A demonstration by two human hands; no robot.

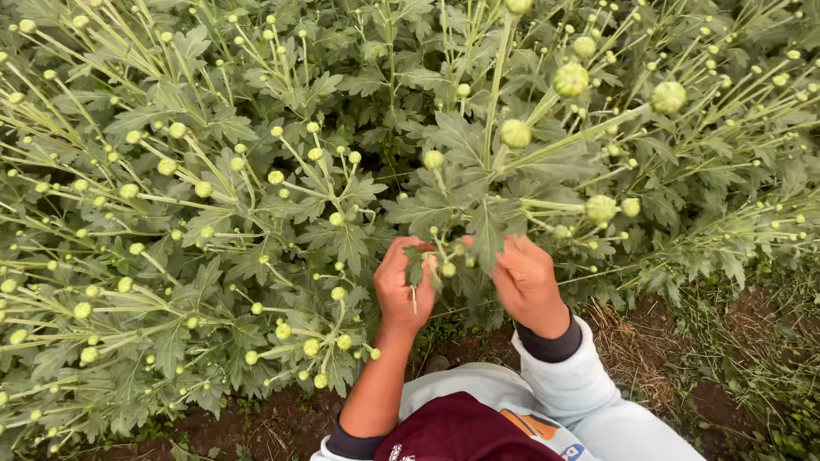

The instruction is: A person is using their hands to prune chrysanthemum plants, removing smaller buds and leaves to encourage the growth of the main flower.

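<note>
Both hands sit low in the flower bed at one stem [494, 94] topped with round green buds. My left hand [401, 286] pinches a small side shoot [415, 271] between thumb and fingers; my right hand [528, 283] is curled shut around leaves [487, 235] beside it. I judge the shoot light, soft and easily snapped, best held near its base. Bare soil [256, 423] below.

No packages, labels, signs or screens show anywhere around the hands.
</note>
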